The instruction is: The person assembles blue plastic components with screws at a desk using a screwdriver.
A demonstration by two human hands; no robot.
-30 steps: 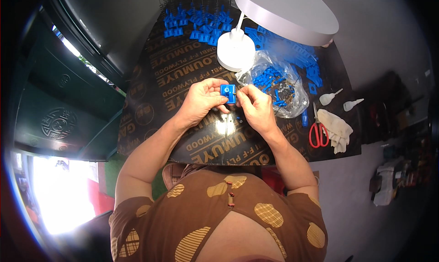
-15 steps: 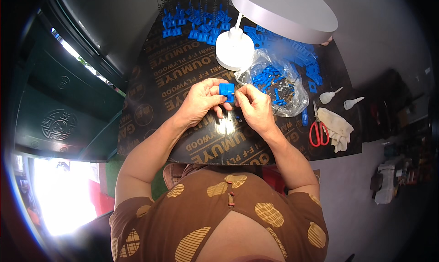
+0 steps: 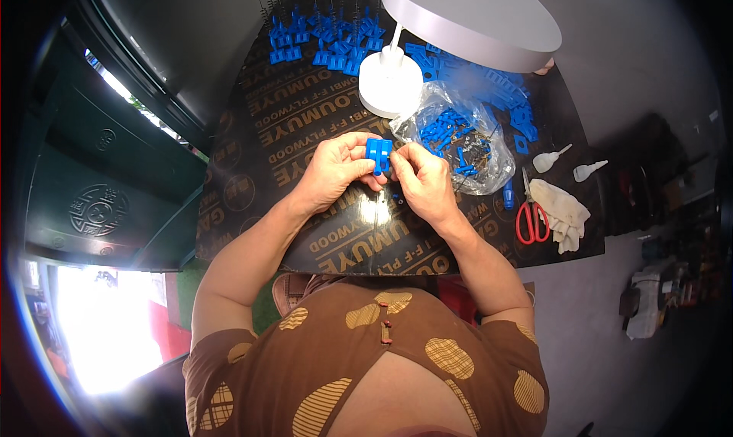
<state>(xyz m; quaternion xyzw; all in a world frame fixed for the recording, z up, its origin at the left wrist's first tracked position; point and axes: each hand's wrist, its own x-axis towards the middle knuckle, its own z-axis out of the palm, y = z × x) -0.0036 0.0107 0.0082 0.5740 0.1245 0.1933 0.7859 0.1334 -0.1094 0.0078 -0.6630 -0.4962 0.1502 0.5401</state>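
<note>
A small blue plastic part (image 3: 379, 153) is held over the dark board (image 3: 305, 124) between both hands. My left hand (image 3: 336, 170) grips its left side with thumb and fingers. My right hand (image 3: 424, 179) pinches its right edge with the fingertips. Just right of the hands lies a clear plastic bag (image 3: 458, 135) holding several blue parts and small metal pieces. More blue parts (image 3: 328, 40) lie in rows at the far edge of the board.
A white lamp base (image 3: 389, 82) stands behind the hands, its round shade (image 3: 473, 17) overhead. Red-handled scissors (image 3: 528, 216), a pale glove (image 3: 563, 212) and two small white dropper bottles (image 3: 569, 164) lie at the right. A dark green bin is at the left.
Both hands have stayed together on the blue part, with only small finger shifts around it.
</note>
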